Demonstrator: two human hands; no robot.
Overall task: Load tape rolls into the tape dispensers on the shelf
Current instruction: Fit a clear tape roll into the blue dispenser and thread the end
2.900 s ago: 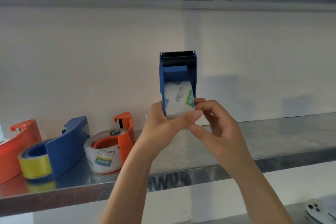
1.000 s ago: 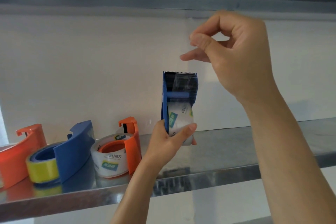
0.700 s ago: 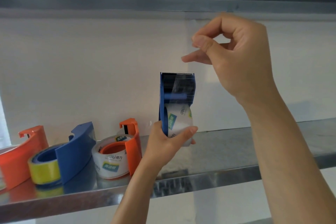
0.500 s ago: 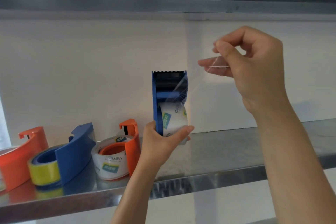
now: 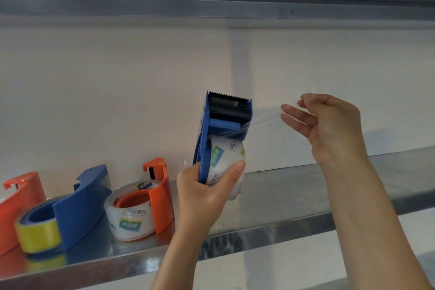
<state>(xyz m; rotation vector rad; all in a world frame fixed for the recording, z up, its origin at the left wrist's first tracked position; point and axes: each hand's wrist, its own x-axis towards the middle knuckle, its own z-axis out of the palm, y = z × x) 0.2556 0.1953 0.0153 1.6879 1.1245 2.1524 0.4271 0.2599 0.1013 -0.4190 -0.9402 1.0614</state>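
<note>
While my left hand (image 5: 202, 198) holds the blue dispenser (image 5: 223, 129) with its clear roll (image 5: 226, 162) above the shelf (image 5: 294, 198), my right grip (image 5: 329, 125) pinches the tape end (image 5: 266, 119) off to the right, where it could twist and stick to itself.

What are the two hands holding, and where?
Left hand grips the blue dispenser at its base, around the roll; right hand pinches the clear tape's free end.

Upright blue dispenser (image 5: 224, 129) holding clear tape roll (image 5: 224, 162), strip (image 5: 266, 120) stretched rightward
</note>
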